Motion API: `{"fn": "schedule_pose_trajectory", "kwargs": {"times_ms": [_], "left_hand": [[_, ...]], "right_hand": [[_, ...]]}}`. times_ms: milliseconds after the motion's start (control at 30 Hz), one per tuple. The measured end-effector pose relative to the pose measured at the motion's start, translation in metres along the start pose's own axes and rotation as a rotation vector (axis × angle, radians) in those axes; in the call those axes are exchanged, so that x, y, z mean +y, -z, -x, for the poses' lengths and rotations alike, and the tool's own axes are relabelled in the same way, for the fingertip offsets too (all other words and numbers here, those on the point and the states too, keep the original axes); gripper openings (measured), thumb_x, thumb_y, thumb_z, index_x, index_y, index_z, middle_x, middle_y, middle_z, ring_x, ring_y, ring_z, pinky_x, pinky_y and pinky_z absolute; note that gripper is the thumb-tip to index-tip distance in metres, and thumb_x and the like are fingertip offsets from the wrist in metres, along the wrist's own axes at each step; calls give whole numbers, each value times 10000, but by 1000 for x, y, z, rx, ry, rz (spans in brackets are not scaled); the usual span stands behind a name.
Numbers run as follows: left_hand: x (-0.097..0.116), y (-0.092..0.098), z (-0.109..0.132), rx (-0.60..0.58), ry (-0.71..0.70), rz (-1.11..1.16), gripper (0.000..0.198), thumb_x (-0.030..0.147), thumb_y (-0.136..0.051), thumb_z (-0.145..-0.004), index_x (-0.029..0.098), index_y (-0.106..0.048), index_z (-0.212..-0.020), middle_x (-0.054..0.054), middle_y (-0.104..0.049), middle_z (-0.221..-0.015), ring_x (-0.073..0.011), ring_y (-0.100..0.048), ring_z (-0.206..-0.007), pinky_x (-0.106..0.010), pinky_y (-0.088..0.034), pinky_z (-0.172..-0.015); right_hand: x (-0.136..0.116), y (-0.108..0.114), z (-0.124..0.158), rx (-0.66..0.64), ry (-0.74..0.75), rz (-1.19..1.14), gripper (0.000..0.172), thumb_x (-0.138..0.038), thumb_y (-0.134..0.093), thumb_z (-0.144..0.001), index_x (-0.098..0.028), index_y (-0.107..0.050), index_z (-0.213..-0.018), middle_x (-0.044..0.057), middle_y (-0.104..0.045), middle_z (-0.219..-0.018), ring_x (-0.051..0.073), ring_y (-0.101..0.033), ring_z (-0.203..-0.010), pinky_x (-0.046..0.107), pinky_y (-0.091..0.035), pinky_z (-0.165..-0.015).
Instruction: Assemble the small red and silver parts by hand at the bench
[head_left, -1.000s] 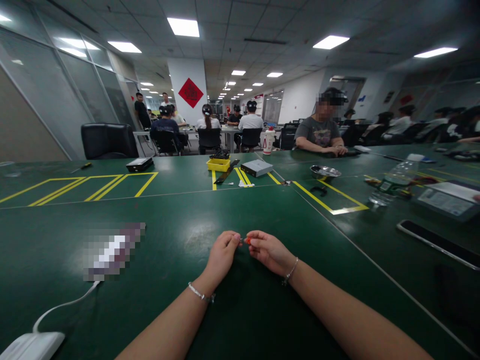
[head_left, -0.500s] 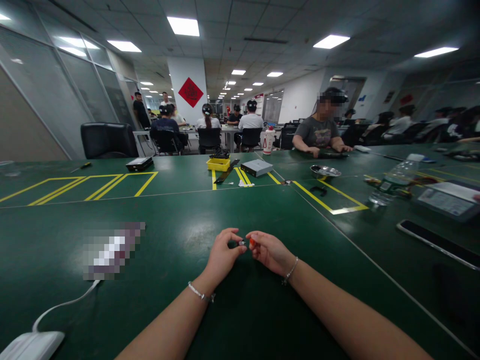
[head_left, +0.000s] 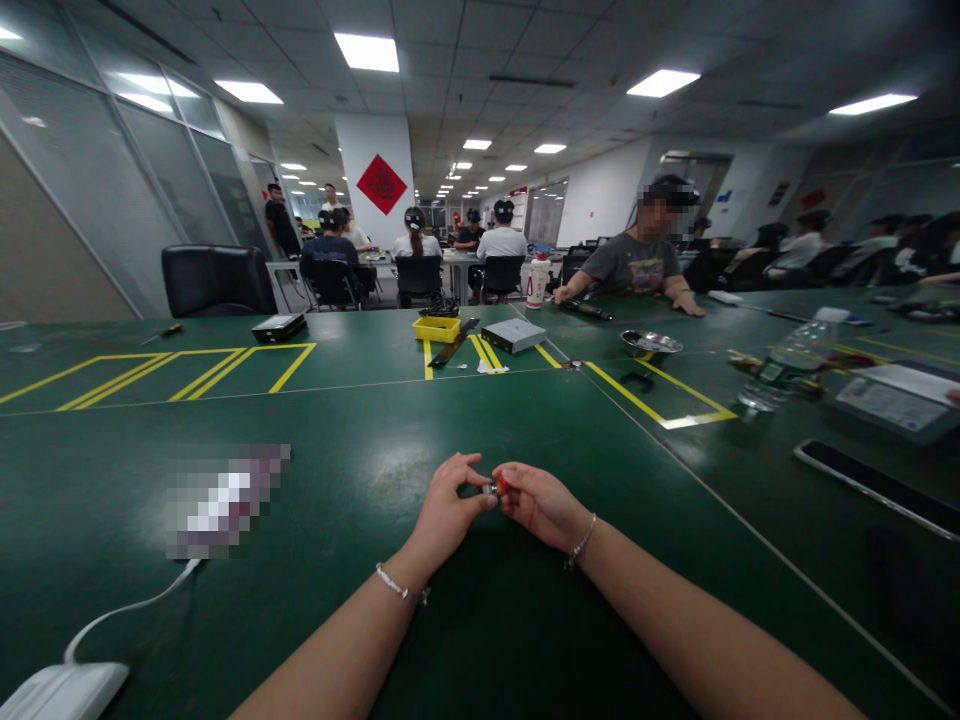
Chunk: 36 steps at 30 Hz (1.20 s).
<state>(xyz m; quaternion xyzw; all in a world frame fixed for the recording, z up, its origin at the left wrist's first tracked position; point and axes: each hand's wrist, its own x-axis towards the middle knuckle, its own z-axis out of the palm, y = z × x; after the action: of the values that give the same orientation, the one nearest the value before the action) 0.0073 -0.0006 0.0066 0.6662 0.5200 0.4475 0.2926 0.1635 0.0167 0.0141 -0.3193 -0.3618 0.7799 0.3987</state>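
Observation:
My left hand (head_left: 448,502) pinches a small silvery metal piece (head_left: 490,489) between thumb and fingers, just above the green table (head_left: 360,430). Facing it, my right hand (head_left: 540,500) is closed on a small orange piece (head_left: 502,484). The two little pieces meet or nearly meet between my fingertips; whether one is inside the other I cannot tell. Both are too small and too covered by fingers to name their kind.
A phone (head_left: 877,487) lies at the right, near a clear water bottle (head_left: 791,360) and a grey box (head_left: 900,395). Farther back are a metal bowl (head_left: 651,343), a yellow tray (head_left: 436,328) and a flat silver box (head_left: 513,335). A white power strip (head_left: 64,695) lies front left. Across sits a person (head_left: 637,255).
The silvery piece and the orange piece have come together as my left hand shifted slightly right. Across the table, the person has moved a dark object to the left.

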Motion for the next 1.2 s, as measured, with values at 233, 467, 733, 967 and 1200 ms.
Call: {"fn": "schedule_pose_trajectory", "kwargs": {"times_ms": [233, 467, 733, 967, 1200], "left_hand": [[-1, 2, -1, -29, 4, -67, 120, 296, -563, -684, 204, -638, -704, -61, -469, -1226, -220, -224, -1240, -448, -181, -998], [1, 3, -2, -36, 13, -10, 278, 347, -442, -762, 189, -625, -624, -64, -535, -1158, -202, -303, -1203, -424, -199, -999], [0, 4, -2, -44, 79, 183, 243, 350, -451, -760, 184, -629, -753, -52, -587, -1083, -188, -451, -1082, -346, -301, -944], [7, 5, -1, 1, 107, 240, 270, 361, -408, -782, 164, -588, -745, -19, -626, -772, -145, -563, -784, -267, -412, -759], [0, 0, -1, 0, 98, 184, 153, 225, -535, -689, 174, -555, -832, -6, -599, -785, -133, -550, -753, -253, -414, -705]], "right_hand": [[2, 2, -2, 10, 8, -12, 153, -171, -613, -660, -143, -558, -801, -4, -572, -706, 56, -521, -580, 204, -399, -594], [4, 4, -2, 16, -8, -28, 142, -195, -579, -694, -150, -550, -826, -1, -566, -689, 58, -513, -565, 207, -396, -585], [1, 0, -2, 42, -11, -30, 112, -248, -565, -712, -144, -545, -747, -15, -533, -620, 49, -478, -527, 188, -387, -542], [-3, -4, 2, 43, -9, -17, 159, -188, -612, -656, -155, -538, -792, 2, -577, -697, 68, -524, -588, 216, -407, -597], [2, -5, 0, 106, 41, 14, 219, -190, -654, -607, -157, -550, -797, -3, -592, -679, 64, -528, -574, 216, -408, -588]]}}
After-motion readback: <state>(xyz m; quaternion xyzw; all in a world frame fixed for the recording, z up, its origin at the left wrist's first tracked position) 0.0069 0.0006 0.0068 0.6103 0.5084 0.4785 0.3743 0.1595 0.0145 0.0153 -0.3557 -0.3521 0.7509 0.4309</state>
